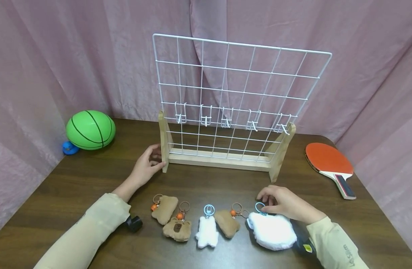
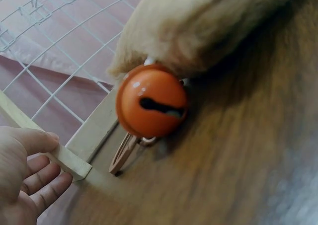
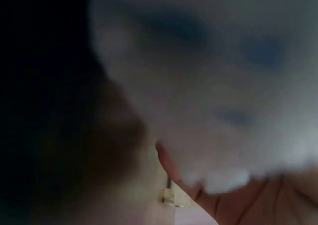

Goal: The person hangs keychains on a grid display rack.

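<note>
My left hand (image 1: 148, 162) is at the left wooden leg (image 1: 164, 142) of a white wire grid rack (image 1: 223, 89), its thumb and relaxed fingers touching the leg. My right hand (image 1: 281, 201) pinches the light blue ring (image 1: 260, 207) of a white plush keychain (image 1: 273, 231); in the right wrist view that plush (image 3: 198, 86) is blurred and hides most of the fingers. To its left lie a brown plush keychain (image 1: 227, 223), a small white one (image 1: 207, 231) and two more brown ones, one face up (image 1: 177, 228) and one plain (image 1: 165, 210). An orange bell (image 2: 151, 101) fills the left wrist view's middle.
Several white hooks (image 1: 226, 121) hang in a row on the grid. At the back left sit a green ball (image 1: 91, 130) and a blue rubber duck (image 1: 70, 148). An orange table tennis paddle (image 1: 330, 160) lies at the right edge of the brown table (image 1: 206, 183). Pink curtains hang behind.
</note>
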`<state>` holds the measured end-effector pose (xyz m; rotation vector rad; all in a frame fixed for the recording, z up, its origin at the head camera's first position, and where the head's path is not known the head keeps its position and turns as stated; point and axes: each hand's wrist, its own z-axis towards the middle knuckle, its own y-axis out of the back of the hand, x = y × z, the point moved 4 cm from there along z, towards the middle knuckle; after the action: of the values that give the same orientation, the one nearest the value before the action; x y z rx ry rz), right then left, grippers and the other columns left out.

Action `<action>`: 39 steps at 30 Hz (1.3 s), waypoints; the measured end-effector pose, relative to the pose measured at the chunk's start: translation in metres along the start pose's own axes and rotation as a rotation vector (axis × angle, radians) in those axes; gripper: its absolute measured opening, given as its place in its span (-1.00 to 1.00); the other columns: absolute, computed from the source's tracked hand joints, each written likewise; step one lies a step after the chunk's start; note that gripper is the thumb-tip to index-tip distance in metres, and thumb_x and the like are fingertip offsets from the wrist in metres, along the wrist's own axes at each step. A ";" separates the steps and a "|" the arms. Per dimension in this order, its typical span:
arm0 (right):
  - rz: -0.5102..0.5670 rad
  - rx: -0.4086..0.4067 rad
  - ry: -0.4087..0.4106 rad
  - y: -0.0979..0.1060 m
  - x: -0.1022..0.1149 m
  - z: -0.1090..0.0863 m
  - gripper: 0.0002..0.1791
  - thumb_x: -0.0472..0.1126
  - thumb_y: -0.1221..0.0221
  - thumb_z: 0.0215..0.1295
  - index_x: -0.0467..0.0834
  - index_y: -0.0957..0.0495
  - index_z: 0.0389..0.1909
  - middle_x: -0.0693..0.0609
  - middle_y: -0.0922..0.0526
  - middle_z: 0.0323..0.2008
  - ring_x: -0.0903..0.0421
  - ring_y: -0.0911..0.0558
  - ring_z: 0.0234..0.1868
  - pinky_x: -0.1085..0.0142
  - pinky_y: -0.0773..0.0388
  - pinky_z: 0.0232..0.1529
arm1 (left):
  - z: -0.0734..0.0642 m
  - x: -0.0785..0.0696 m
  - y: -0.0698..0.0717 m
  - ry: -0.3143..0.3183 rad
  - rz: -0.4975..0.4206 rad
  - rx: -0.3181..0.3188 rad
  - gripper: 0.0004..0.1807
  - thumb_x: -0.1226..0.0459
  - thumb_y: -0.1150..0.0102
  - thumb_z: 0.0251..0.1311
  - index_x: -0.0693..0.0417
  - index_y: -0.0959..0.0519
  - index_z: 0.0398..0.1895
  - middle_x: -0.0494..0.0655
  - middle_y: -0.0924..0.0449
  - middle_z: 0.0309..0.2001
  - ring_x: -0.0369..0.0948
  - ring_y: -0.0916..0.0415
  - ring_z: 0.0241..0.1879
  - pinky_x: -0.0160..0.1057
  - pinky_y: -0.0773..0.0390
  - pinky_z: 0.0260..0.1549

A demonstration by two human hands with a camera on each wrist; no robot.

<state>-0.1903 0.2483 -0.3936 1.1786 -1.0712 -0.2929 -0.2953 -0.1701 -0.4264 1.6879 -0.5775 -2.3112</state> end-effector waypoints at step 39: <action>0.271 0.022 -0.071 0.017 0.013 -0.009 -0.92 -0.28 -0.22 0.27 -0.20 -0.52 -0.30 0.04 -0.63 -0.49 0.27 -0.62 -0.51 0.34 -0.64 -0.44 | -0.003 -0.003 0.001 -0.001 0.006 0.000 -0.33 0.43 -0.23 0.19 0.26 -0.20 0.35 0.28 -0.45 0.08 0.07 -0.46 0.02 -0.52 -0.51 -0.23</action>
<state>-0.1819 0.2520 -0.3728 1.0342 -1.2836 -0.1125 -0.2914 -0.1707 -0.4240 1.6833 -0.5819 -2.3079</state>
